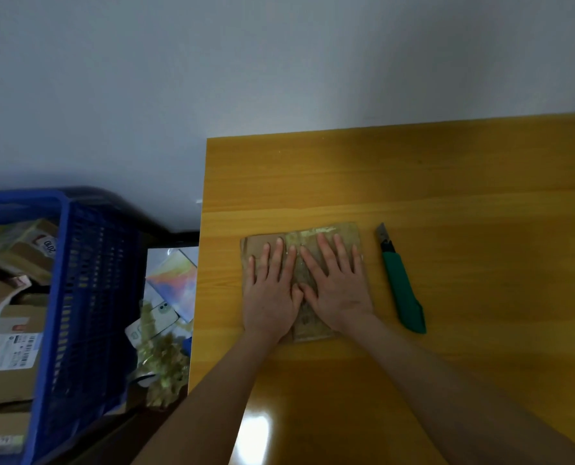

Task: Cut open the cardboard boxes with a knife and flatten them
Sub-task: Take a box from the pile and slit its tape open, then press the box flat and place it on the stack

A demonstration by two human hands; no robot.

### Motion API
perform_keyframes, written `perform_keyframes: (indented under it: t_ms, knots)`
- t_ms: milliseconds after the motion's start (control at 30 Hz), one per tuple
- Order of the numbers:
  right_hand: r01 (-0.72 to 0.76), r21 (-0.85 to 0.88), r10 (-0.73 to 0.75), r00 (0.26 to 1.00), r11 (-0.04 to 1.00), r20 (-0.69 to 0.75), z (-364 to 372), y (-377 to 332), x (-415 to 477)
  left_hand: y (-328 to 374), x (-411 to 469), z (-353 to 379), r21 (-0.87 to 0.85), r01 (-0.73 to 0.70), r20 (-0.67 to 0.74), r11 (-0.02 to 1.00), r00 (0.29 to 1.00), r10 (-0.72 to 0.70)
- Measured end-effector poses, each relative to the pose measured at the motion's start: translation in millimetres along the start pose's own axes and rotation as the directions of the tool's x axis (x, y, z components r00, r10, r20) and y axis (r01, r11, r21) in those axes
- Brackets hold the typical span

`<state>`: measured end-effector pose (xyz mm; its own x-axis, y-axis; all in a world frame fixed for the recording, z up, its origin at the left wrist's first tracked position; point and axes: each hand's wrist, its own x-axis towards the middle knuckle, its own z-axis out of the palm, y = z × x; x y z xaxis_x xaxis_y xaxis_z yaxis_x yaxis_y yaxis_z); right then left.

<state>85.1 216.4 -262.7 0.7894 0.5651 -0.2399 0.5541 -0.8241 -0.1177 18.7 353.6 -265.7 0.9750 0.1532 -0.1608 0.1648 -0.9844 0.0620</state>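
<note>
Bare forearms — bare left hand [272, 293], right hand [339, 290]

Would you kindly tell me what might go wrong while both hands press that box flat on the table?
1. The green knife lies just right of the right hand with its blade out; a blind reach for it could cut the fingers.
2. The table looks glossy, so the flattened box may slide under the left hand and right hand, towards the knife.
</note>
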Motion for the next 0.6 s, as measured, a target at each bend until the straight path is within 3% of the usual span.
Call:
perform_keyframes:
  t_ms: [267,400,500,600]
  knots:
    - [0.029,0.089,-0.031,0.999,0.996,0.024,-9,3,-8,-1,1,2,0.055,0.031,0.048,0.998,0.998,-0.034]
    - [0.022,0.172,-0.008,0.997,0.985,-0.078,-25,10,-28,0,0,-3,0.039,0.018,0.050,0.999,0.999,-0.020]
    - [-0.208,0.249,0.250,0.956,0.946,-0.151,-43,26,-39,0,0,-12,-0.017,0.012,0.103,1.000,0.995,-0.011]
    - [-0.506,0.266,0.526,0.850,0.820,-0.004,-54,53,-43,4,5,-31,-0.080,0.043,0.195,0.996,0.981,-0.027]
